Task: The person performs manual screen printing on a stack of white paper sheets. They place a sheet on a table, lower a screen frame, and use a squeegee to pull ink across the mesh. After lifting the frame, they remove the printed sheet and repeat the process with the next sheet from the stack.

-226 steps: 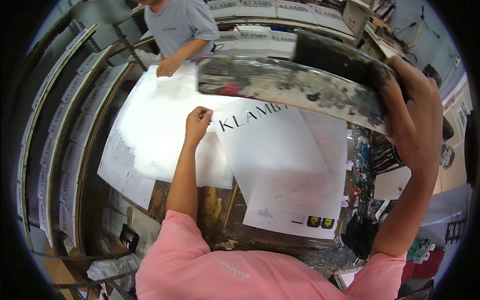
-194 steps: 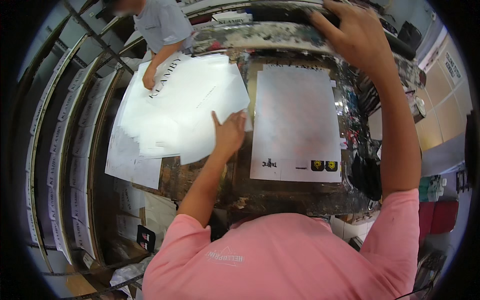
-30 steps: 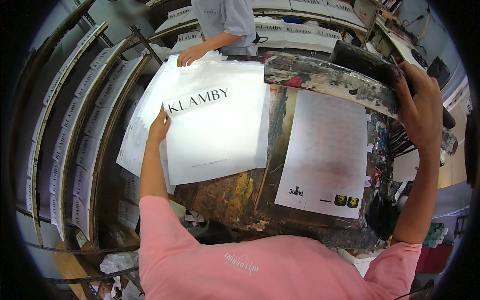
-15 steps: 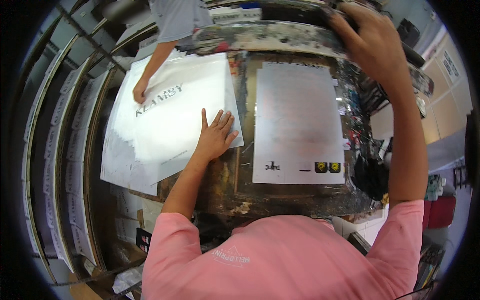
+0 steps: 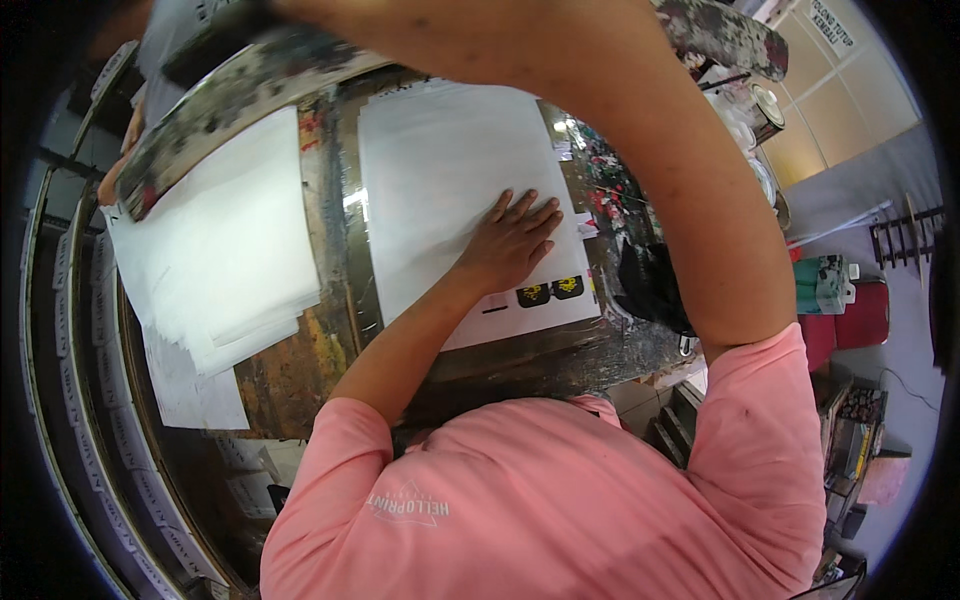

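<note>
My left hand [image 5: 512,240] lies flat with fingers spread on a large white sheet [image 5: 440,160] on the stained work table [image 5: 290,390]. Black and yellow square prints show near the sheet's lower right corner. My right arm [image 5: 690,170] reaches up and across to the far left. The right hand [image 5: 315,8] is cut off by the top edge and smeared, so its fingers do not show. Beside it is a blurred dark object [image 5: 222,42]. A paint-spattered bar [image 5: 250,95] slants below that hand, over the far end of a stack of white sheets [image 5: 225,230].
Another person's hand [image 5: 112,182] shows at the far left, behind the bar. Racks [image 5: 100,400] holding printed sheets line the left side. Tins and tubs [image 5: 765,110] stand at the back right, and a black cloth-like bundle [image 5: 648,285] lies at the table's right edge.
My left hand has gone from the left stack to the sheet on the right. My right arm has swung from the far right to the far left. The view has turned, and the spattered bar slants differently.
</note>
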Available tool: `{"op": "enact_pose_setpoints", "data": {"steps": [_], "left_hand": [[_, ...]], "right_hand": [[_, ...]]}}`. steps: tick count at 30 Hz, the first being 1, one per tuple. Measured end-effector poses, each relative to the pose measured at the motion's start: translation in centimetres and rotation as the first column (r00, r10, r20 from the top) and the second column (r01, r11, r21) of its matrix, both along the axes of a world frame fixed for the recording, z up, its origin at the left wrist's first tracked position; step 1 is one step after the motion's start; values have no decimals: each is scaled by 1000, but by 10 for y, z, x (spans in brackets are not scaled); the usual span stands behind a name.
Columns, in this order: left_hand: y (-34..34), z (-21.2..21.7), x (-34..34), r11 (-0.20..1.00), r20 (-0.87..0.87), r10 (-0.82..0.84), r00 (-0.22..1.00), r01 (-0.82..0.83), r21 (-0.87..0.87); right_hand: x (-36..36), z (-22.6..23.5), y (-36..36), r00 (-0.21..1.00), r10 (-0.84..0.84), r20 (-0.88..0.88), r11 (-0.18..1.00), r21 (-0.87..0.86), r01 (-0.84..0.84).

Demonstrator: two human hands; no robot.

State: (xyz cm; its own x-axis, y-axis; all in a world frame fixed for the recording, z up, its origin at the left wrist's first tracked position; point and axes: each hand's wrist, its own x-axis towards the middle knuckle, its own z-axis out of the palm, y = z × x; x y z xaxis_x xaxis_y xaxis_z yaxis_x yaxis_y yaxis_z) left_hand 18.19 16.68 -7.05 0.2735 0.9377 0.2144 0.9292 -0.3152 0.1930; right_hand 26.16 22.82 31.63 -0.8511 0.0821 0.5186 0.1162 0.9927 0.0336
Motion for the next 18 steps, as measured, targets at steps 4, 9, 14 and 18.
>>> {"op": "enact_pose_setpoints", "data": {"steps": [4, 9, 14, 18], "left_hand": [[9, 5, 15, 998, 13, -6, 1000, 6, -70], [7, 7, 7, 994, 76, 9, 997, 0, -111], [12, 12, -1, 998, 76, -36, 996, 39, -44], [-37, 22, -7, 982, 460, 160, 873, -187, 12]], "right_hand": [[2, 0, 10, 1000, -25, -16, 999, 22, 26], [0, -9, 10, 995, -75, -63, 996, 46, 78], [-4, -11, 3, 991, -108, -84, 991, 64, 113], [-6, -18, -7, 984, -150, -101, 986, 63, 156]]}}
